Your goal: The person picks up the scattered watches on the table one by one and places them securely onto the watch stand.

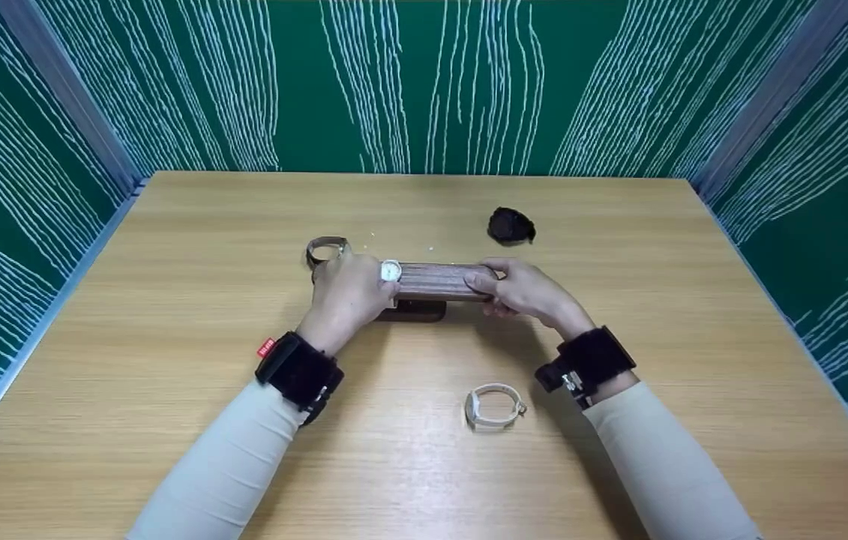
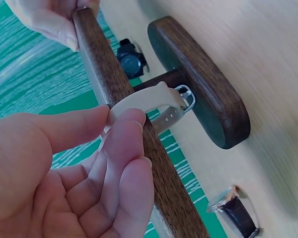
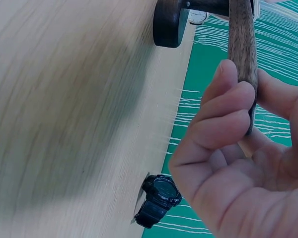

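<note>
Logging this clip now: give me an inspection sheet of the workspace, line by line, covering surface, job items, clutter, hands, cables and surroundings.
Surface: table with pale wood grain.
Job items: wooden stand with a crossbar above its base; pale watch on the bar, dial up; second pale watch on the table, nearest the person; black watch behind the stand, to the right; dark-strapped watch on the table near the left hand.
Clutter: a few tiny pale specks behind the stand, too small to identify.
Left hand: pinches the watch on the bar.
Right hand: grips the bar's right end.
Cables: nothing seen.
Surroundings: green walls with white streaks.
</note>
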{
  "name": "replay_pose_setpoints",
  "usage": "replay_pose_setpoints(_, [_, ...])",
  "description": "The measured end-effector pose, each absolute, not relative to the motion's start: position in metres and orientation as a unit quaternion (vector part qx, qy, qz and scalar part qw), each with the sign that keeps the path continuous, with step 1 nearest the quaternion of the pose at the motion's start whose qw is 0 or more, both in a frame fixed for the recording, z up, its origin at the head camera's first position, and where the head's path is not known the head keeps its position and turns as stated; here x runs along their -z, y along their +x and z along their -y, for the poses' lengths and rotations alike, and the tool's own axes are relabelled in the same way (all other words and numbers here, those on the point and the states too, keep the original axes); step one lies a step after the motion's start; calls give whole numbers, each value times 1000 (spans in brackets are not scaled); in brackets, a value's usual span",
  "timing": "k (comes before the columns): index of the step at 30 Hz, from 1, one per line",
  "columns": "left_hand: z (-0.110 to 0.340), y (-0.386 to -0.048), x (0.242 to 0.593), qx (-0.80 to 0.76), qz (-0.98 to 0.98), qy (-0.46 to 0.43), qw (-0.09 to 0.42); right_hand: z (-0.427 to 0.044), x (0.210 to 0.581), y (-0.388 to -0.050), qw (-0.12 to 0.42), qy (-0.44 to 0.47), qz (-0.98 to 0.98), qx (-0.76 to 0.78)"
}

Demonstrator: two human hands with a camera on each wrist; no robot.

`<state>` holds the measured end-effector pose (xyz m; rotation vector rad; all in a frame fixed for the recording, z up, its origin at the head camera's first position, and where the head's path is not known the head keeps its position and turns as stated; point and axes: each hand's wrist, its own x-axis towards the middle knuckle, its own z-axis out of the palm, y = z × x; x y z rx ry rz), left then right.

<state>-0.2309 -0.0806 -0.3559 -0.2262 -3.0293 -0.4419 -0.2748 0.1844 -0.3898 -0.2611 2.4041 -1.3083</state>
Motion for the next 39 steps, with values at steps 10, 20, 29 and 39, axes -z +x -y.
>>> replay_pose_setpoints(10, [83,-232,355,147,985,-85,38,-184,389,-275,190,-92,-860,465])
replay_pose_setpoints(20, [85,-233,357,146,983,-100,46,-185,389,-275,184,-102,-861,462])
replay_pose_setpoints(29, [100,-225,354,205,972,-112,15,-184,388,-274,196,-99,-860,460])
replay_pose_setpoints(39, [137,-217,343,217,968,-127,-23,-192,382,-265,106,-129,-917,361])
